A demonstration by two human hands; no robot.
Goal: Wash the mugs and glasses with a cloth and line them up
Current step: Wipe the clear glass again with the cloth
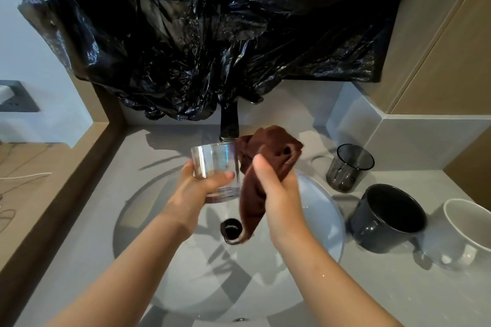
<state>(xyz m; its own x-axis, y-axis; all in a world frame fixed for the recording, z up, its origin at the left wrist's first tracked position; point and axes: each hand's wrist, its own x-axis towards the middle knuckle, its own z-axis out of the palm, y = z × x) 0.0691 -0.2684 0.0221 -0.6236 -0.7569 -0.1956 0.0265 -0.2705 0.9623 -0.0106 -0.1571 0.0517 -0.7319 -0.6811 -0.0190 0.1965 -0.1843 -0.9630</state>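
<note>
Countertop [398, 287], grey, surrounds round sink [202, 287], bears dark mug [388, 218].

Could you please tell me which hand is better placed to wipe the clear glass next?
Right, probably: the right hand grips the brown cloth beside the clear glass, which the left hand holds over the sink.

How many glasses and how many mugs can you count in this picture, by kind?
Glasses: 2 (clear glass held in the left hand; smoky grey glass)
Mugs: 2 (dark mug; white mug)
Total: 4
</note>
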